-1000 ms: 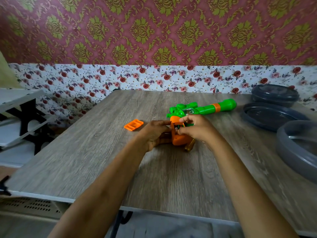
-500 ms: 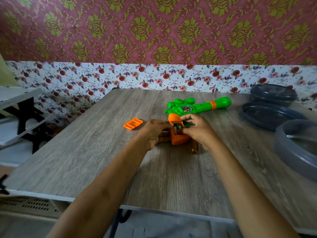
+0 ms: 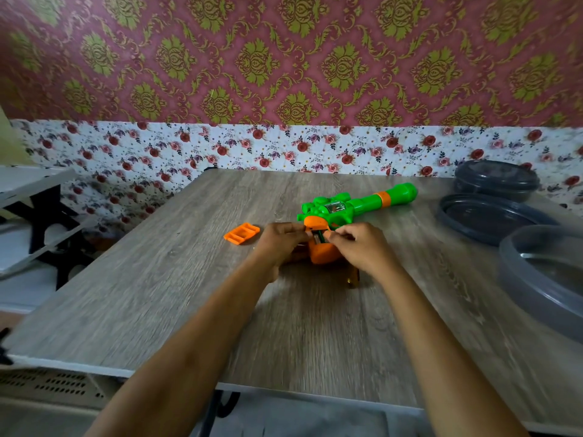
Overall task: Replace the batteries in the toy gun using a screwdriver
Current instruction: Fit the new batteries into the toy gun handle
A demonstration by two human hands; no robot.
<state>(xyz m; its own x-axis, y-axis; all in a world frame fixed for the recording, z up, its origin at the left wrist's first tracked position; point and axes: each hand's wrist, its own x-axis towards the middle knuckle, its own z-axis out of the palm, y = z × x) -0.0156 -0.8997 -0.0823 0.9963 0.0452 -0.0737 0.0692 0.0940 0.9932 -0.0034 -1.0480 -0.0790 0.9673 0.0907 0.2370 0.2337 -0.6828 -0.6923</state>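
**A:** which way's the toy gun lying on the surface?

**B:** flat, barrel running far-right, orange handle at the near end. The left grip curls round that handle from the left. The right grip is at the open battery slot, fingertips pressed together (can't tell if a battery's between them). The cover sits apart, further left

The place looks like a room in a home. Maroon-and-gold damask wallpaper above a rose-print band covers the wall behind a wood-grain table. Grey plastic containers sit along its right edge.
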